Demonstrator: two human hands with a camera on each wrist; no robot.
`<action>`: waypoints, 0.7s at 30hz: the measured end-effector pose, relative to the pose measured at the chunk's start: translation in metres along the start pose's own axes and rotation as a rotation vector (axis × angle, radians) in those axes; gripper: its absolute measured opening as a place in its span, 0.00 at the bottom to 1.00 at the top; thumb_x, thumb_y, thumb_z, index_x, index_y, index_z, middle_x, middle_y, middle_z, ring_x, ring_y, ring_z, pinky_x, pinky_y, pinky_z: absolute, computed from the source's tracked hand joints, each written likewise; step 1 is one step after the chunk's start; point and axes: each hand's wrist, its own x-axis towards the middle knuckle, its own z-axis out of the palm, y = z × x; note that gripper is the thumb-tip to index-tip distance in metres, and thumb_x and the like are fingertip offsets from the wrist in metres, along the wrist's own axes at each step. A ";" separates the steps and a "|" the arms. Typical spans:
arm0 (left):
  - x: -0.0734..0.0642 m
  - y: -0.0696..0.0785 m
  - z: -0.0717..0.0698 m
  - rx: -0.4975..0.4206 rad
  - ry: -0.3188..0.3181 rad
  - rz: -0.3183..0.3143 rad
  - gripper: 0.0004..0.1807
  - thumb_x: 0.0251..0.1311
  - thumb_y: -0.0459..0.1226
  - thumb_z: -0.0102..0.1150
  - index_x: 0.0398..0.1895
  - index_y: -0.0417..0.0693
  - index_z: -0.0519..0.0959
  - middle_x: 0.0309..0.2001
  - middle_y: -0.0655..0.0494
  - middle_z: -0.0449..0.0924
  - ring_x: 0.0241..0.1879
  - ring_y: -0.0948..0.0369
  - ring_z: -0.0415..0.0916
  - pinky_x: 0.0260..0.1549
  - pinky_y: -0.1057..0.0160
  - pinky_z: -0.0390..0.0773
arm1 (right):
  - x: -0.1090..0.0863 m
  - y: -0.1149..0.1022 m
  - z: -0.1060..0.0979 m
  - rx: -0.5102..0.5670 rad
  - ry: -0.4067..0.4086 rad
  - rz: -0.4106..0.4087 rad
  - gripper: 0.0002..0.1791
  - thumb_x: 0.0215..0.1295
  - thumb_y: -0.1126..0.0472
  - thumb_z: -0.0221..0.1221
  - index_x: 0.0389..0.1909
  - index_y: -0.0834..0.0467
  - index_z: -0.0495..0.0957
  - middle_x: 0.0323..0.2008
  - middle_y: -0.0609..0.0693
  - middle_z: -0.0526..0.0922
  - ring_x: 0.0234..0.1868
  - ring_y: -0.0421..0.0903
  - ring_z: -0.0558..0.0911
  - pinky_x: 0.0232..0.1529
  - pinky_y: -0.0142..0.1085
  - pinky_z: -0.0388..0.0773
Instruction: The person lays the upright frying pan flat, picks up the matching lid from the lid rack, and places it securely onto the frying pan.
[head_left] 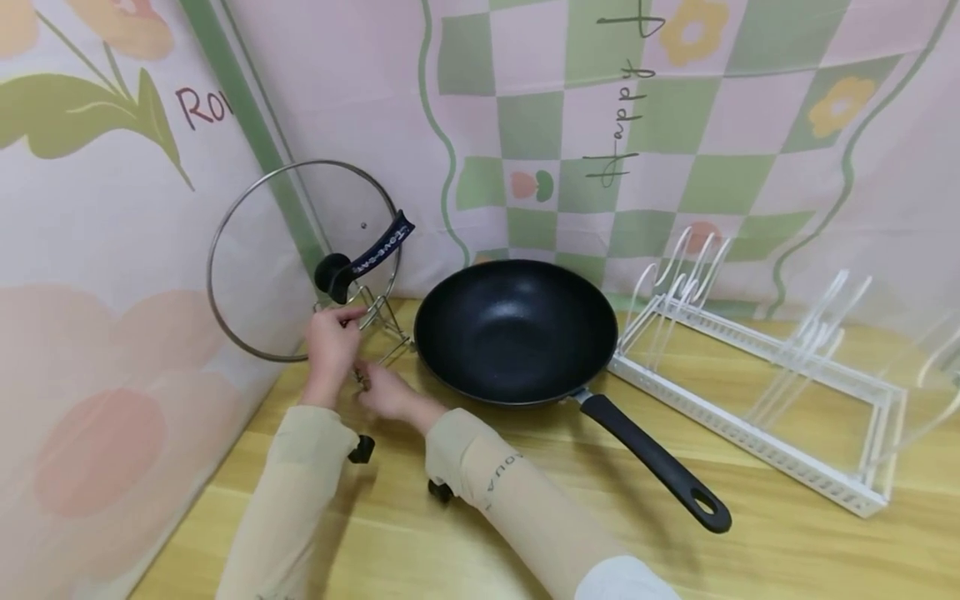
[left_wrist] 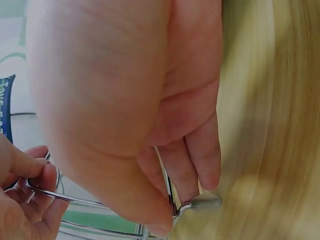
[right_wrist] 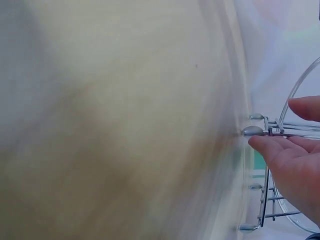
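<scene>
A metal wire rack (right_wrist: 264, 192) is being held by both hands at the left end of the bench (head_left: 420, 550). An upper loop of wire is being pinched between the thumb and fingers of the left hand (head_left: 332, 350), while a lower wire beside a grey foot (left_wrist: 206, 202) is being gripped by the right hand (head_left: 386, 392) (whether that foot is touching the bench cannot be told).

A round glass lid (head_left: 296, 254) with a metal rim is being kept on edge at the rack, behind the left hand; the exact place of contact is being hidden by the fingers. Its dark, lettered handle (head_left: 378, 250) is being turned outward, just above the left hand.

To the right of the rack, the bench is being occupied by a black pan (head_left: 517, 333), its hollow facing up and its long black handle (head_left: 648, 454) being pointed towards the near right. Beyond the pan, a white rack (head_left: 742, 433) with upright loops is being seen (its far right end is being blurred). The background is being covered by a pink-and-green checked cloth (head_left: 600, 108) printed with flowers.
</scene>
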 end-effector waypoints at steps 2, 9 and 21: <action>0.001 0.001 0.000 0.004 -0.006 -0.004 0.17 0.65 0.23 0.49 0.47 0.36 0.87 0.50 0.38 0.85 0.40 0.47 0.77 0.28 0.61 0.69 | 0.000 0.000 -0.001 0.041 -0.007 0.014 0.34 0.69 0.71 0.58 0.75 0.66 0.62 0.70 0.61 0.72 0.65 0.54 0.76 0.64 0.37 0.73; 0.001 0.000 0.000 -0.001 0.005 -0.010 0.17 0.64 0.23 0.50 0.46 0.36 0.88 0.49 0.38 0.86 0.38 0.47 0.77 0.27 0.63 0.69 | 0.000 -0.002 -0.006 0.059 -0.046 0.048 0.32 0.70 0.69 0.58 0.74 0.66 0.64 0.71 0.61 0.71 0.68 0.55 0.74 0.66 0.36 0.71; 0.002 0.002 -0.003 -0.008 -0.018 -0.019 0.16 0.65 0.23 0.50 0.46 0.35 0.87 0.48 0.38 0.86 0.43 0.47 0.79 0.34 0.59 0.74 | 0.000 -0.005 -0.009 -0.002 -0.077 0.014 0.35 0.68 0.71 0.58 0.76 0.66 0.61 0.69 0.61 0.73 0.67 0.54 0.74 0.64 0.39 0.73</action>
